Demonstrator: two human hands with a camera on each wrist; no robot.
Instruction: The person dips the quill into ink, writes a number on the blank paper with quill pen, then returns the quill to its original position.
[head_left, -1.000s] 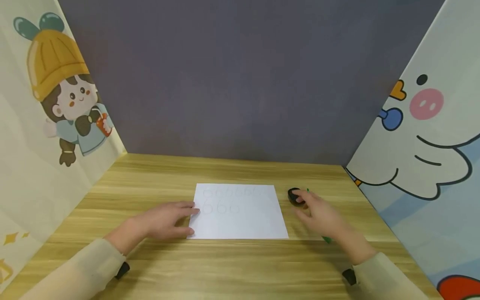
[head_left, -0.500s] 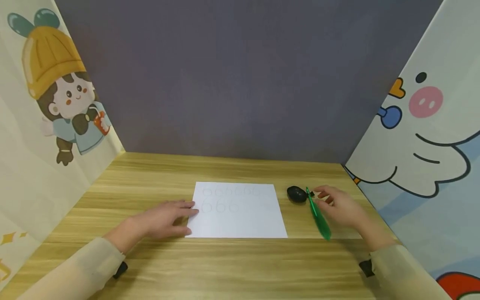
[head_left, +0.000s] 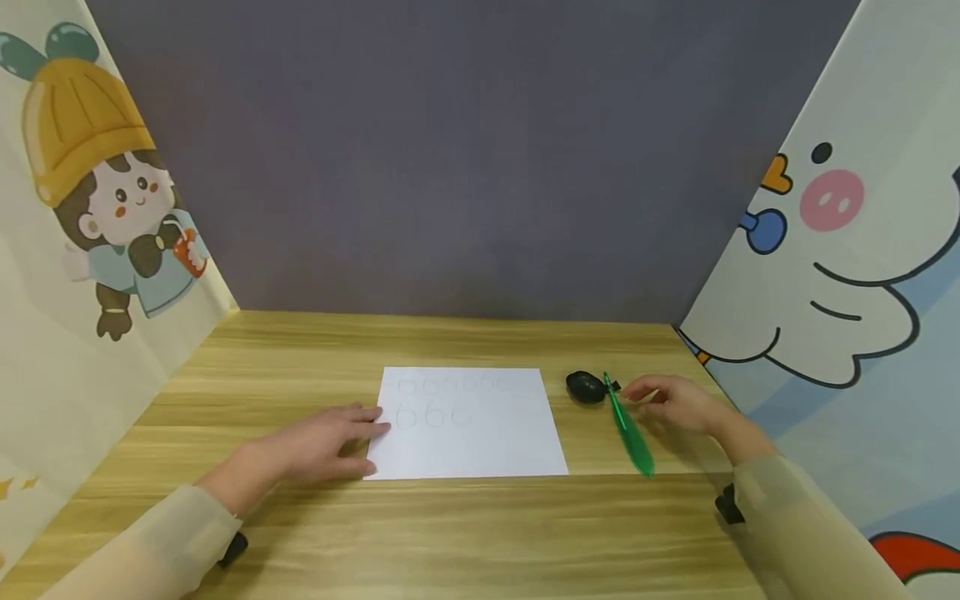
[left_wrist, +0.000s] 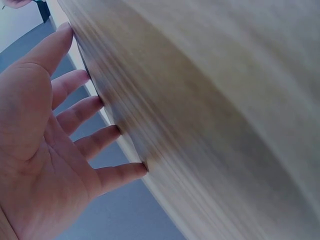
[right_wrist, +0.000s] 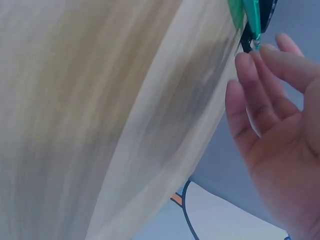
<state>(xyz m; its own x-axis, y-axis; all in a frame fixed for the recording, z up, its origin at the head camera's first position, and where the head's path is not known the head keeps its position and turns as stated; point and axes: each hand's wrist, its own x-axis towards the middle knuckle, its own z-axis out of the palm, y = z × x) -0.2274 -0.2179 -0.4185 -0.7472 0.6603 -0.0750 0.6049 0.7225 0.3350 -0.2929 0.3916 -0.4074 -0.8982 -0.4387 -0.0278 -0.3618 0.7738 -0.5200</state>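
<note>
Left hand [head_left: 330, 443], fingers spread and empty, rests on the left edge of white paper [head_left: 480, 448]. Right hand [head_left: 678, 403], fingers loosely bent, seemingly empty, is just right of a green pen [head_left: 632, 439] and black oval object [head_left: 585, 387].

Left arm [head_left: 138, 550]: comes in from the bottom left, angled up and inward, pale sleeve [head_left: 195, 518] reaching close to the wrist [head_left: 242, 477]
Left hand [head_left: 322, 443]: palm down, nice and relaxed, all 4 fingers [left_wrist: 80, 113] pretty straight and fanned apart
Left thumb [left_wrist: 47, 54]: stretched out, well off from the fingers
Right arm [head_left: 802, 517]: basically the mirror of the other, slanting in from the bottom right
Right wrist [head_left: 738, 437]: bare past the cuff
Right hand [head_left: 678, 404]: loosely bent, not a fist
Right thumb [right_wrist: 287, 64]: tip close to the fingertips, can't tell if they touch
Spacing: 2 hands, well apart
</note>
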